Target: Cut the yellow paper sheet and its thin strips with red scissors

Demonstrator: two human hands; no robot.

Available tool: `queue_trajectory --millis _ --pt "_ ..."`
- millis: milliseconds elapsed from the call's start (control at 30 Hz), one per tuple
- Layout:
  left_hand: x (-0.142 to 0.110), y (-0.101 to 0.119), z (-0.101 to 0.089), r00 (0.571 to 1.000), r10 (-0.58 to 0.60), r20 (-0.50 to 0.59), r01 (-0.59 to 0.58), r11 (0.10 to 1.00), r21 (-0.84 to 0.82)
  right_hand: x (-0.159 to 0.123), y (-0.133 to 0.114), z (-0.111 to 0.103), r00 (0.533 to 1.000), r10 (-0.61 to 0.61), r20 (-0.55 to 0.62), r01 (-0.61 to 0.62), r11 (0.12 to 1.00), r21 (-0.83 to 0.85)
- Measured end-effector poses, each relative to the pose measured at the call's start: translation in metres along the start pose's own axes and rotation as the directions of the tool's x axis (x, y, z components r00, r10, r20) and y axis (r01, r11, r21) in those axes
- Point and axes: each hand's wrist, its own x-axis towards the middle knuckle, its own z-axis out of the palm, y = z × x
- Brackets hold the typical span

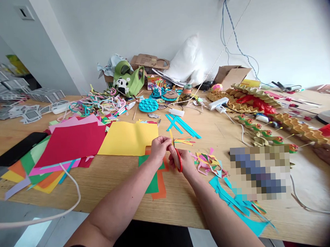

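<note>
In the head view my right hand (186, 162) is closed round red-handled scissors (179, 161), whose blades point away from me. My left hand (159, 148) pinches a narrow yellow paper strip (171, 133) right beside the blades. The two hands are close together above the table, and the fingers hide part of the strip. Under them lie green paper (148, 175) and orange paper (161, 183). A little beyond the hands sits a small bunch of thin coloured strips (184, 141), with longer blue paper strips (183, 125) behind it.
Left are yellow paper (127, 138) and a red sheet (71, 144) on a coloured stack. Paper scraps (207, 162) and blue offcuts (239, 204) lie right. A power strip (218, 103) and egg-carton pieces (299, 126) stand farther off. Another person's hand (329, 154) is at the right edge.
</note>
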Motion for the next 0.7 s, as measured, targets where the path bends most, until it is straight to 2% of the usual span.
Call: queue_trajectory --millis 700 --pt "-0.0024 0.0016 0.0016 1.000 -0.017 -0.009 0.017 1.000 0.017 0.0005 0.0016 0.0012 1.000 -0.006 -0.030 0.006 1.000 -0.003"
